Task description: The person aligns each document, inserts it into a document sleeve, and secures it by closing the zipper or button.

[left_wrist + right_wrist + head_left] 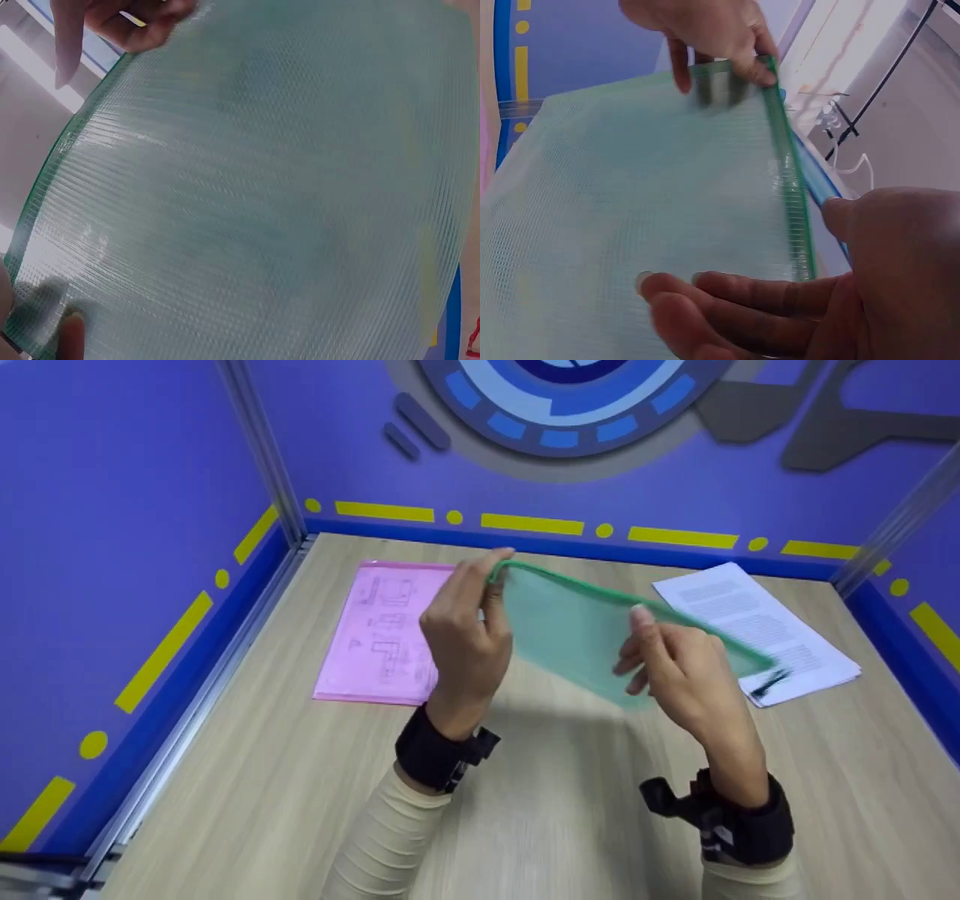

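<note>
A translucent green zip pouch (566, 619) with ribbed mesh sides is held up above the table, its green zip edge uppermost and sloping down to the right. My left hand (466, 626) pinches its upper left corner between thumb and fingers. Near the zip edge is my right hand (686, 671), its thumb apart from loosely bent fingers. In the right wrist view those fingers (742, 300) lie in front of the pouch (652, 165) without gripping it; whether they touch it I cannot tell. A dark cord (769, 682) hangs at the zip's right end.
A pink folder (337, 664) showing printed drawings lies on the wooden table (540, 810) at the left, partly behind my left hand. Printed white sheets (787, 641) lie at the back right, partly behind the pouch. Blue panels (150, 510) enclose the table's sides and back.
</note>
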Motion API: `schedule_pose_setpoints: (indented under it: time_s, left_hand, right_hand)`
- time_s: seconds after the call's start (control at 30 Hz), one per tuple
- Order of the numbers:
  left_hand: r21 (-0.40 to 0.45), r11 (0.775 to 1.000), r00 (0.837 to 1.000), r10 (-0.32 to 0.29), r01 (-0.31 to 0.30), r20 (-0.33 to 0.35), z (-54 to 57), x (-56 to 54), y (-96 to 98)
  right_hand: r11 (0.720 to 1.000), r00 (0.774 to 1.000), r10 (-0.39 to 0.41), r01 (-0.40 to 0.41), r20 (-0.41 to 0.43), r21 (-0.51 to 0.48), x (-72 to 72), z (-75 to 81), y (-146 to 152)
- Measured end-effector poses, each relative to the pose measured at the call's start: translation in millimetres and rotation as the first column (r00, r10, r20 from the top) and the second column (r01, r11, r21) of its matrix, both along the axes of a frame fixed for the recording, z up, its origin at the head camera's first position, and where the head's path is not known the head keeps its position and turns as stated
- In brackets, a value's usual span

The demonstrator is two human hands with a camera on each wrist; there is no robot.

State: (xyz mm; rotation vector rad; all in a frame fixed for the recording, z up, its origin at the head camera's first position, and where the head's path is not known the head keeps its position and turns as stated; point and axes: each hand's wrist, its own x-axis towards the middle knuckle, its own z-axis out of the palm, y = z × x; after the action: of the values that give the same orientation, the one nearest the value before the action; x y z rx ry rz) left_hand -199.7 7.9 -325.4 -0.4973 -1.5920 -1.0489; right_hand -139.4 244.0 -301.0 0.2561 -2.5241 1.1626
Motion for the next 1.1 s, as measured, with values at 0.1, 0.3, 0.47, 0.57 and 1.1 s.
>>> schedule_pose_setpoints:
  time_s: [0.1,0.3,0.47,0.57,1.1]
  left_hand:
    - [-0.094,0.992,0.990,-0.098,0.089,-0.101,1.0,1.8,1.8]
    - [-0.221,0.896,0.894,-0.422,0.385,-0.154,7.3,1.6,5.1]
    - [-0.294,0.796,0.819,-0.570,0.529,-0.068,8.7,2.6,10.4]
    - [-0.366,0.762,0.823,-0.568,0.534,0.016,8.4,5.0,9.4]
    - [-0.707,0.606,0.826,0.140,0.365,0.545,-20.8,13.8,28.7]
  right_hand:
    - [0.984,0.985,0.055,-0.027,0.162,-0.174,-8.8,1.7,12]
    - [0.905,0.971,0.134,-0.038,0.200,-0.423,-18.5,0.8,47]
    - [0.757,0.948,0.281,-0.123,0.150,-0.642,-22.1,-1.2,52]
    - [0.661,0.958,0.283,-0.166,0.039,-0.731,-23.5,-5.0,49]
    - [0.908,0.954,-0.006,-0.121,-0.300,-0.401,-43.2,-41.9,-7]
